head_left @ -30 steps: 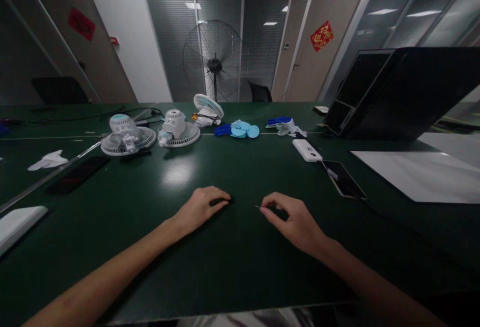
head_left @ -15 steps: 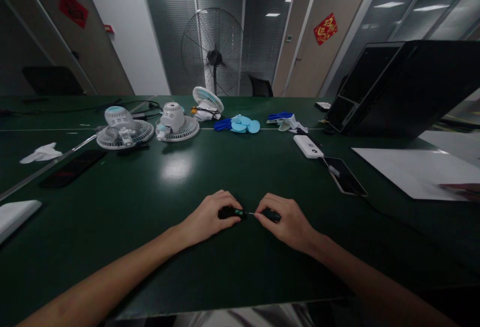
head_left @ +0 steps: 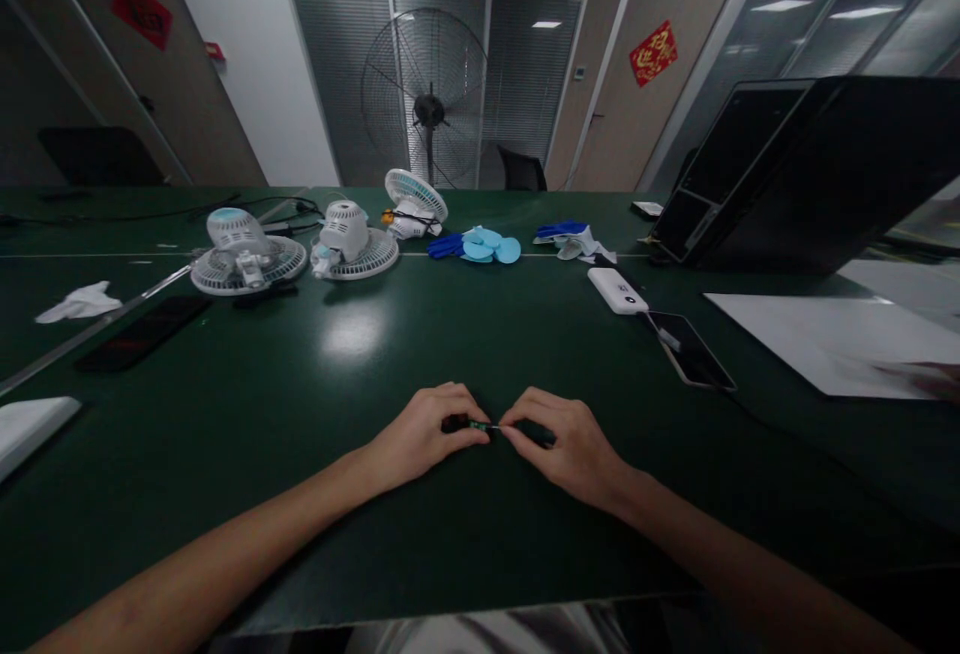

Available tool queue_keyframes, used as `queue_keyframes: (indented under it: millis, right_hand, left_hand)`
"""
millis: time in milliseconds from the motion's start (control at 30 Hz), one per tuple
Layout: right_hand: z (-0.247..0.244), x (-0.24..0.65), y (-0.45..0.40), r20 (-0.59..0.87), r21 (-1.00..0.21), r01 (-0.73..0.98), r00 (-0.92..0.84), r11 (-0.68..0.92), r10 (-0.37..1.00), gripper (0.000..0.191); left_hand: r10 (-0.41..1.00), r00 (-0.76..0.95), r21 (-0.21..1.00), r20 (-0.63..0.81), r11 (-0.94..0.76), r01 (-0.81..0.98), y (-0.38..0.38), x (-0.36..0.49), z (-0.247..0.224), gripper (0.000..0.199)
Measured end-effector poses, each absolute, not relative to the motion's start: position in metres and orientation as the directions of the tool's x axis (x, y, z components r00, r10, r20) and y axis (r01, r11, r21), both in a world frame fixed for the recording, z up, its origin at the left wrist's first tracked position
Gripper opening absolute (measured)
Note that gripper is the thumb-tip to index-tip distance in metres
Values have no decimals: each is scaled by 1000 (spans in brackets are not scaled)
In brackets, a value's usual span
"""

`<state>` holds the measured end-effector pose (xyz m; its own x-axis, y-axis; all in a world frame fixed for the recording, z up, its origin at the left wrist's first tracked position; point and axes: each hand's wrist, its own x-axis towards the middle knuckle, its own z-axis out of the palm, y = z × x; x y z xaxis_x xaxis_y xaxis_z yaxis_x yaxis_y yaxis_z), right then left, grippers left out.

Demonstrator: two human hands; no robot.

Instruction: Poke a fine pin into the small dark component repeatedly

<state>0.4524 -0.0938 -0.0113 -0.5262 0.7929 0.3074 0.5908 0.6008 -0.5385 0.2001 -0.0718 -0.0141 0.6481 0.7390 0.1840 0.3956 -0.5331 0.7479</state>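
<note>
Near the middle of the green table (head_left: pixel 360 554), my left hand (head_left: pixel 429 431) is closed on a small dark object (head_left: pixel 477 425) with green on it. Facing it, my right hand (head_left: pixel 566 442) pinches a thin metal shaft (head_left: pixel 495 426) with a dark handle (head_left: pixel 538 433) lying under the palm. The shaft reaches across the narrow gap to the object's right end. Whether its tip touches or enters the object is too small to tell.
Small white fans (head_left: pixel 358 252) stand at the back left, beside blue gloves and light blue discs (head_left: pixel 489 245). A power bank (head_left: pixel 616 291) is cabled to a phone (head_left: pixel 691 350) at the right. Another person's blurred hand (head_left: pixel 926 378) is by white sheets (head_left: pixel 840 339).
My right hand has moved slightly left, and my left hand slightly right, narrowing the gap between them. The other person's hand at the right has shifted.
</note>
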Motion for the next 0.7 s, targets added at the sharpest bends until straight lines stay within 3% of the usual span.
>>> queue_keyframes:
  millis: [167, 700]
  right_hand:
    - [-13, 448, -97, 308, -468, 637, -533, 613, 788, 13]
    - [-14, 449, -101, 362, -519, 608, -481, 601, 799, 8]
  left_hand:
    - [734, 654, 748, 184, -536, 391, -72, 202, -15, 18]
    - [733, 663, 741, 152, -529, 415, -73, 199, -11, 18]
